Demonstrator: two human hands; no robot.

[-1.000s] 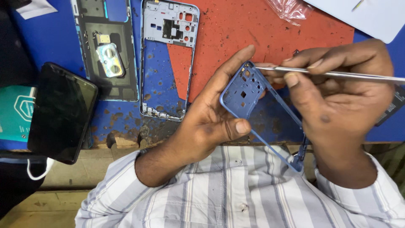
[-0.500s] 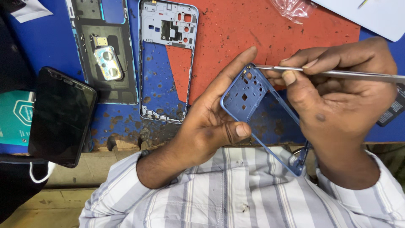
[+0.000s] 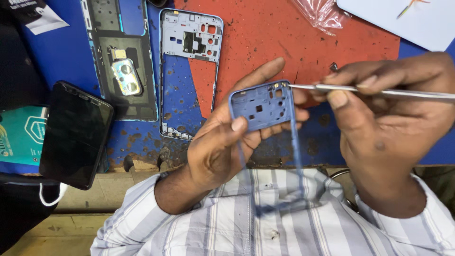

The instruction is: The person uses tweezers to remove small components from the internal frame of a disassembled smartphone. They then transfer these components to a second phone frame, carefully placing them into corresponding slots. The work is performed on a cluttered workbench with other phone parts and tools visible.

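Little moved since earlier: left hand (image 3: 222, 147) still grips blue phone frame (image 3: 261, 110) above surface (image 3: 303, 42); right hand (image 3: 388, 118) pinches metal tool (image 3: 379, 91), tip at frame's upper corner. Steady, light prying advised.

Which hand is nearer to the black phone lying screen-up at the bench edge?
Left. The left hand, holding the blue phone frame, sits just right of the black phone; the right hand, gripping the metal tool, is farther right.

Head camera looks down (close).
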